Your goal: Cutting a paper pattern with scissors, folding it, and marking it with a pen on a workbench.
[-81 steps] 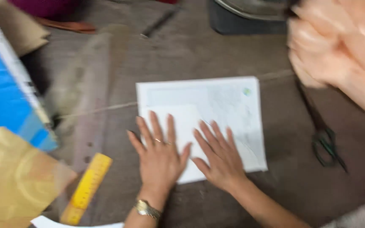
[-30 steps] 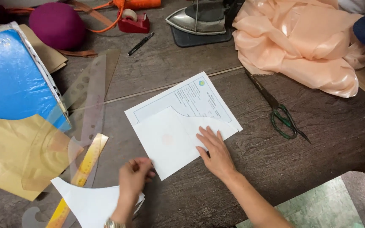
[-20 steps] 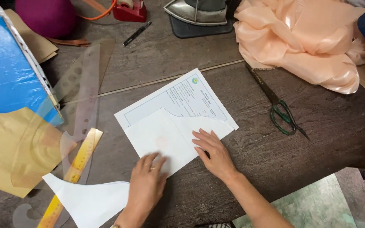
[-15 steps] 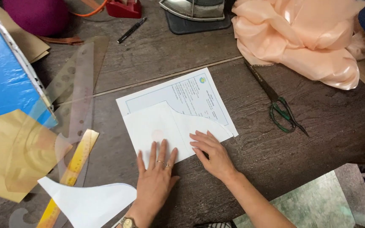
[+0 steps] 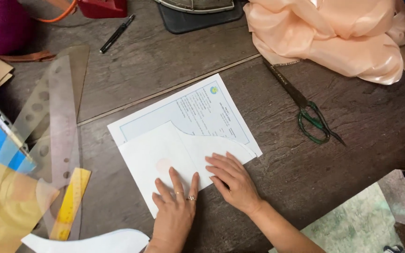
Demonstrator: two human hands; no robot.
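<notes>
Both the left hand (image 5: pixel 174 213) and right hand (image 5: pixel 233 180) lie spread flat, fingers pressing the white cut paper (image 5: pixel 165 157) onto the surface (image 5: pixel 165 65).

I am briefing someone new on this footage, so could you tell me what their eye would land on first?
First, the left hand and right hand lie flat on a white cut paper piece over a printed sheet at the middle of the dark wooden table. Next, the peach satin fabric bunched at top right, with green-handled scissors just below.
</notes>
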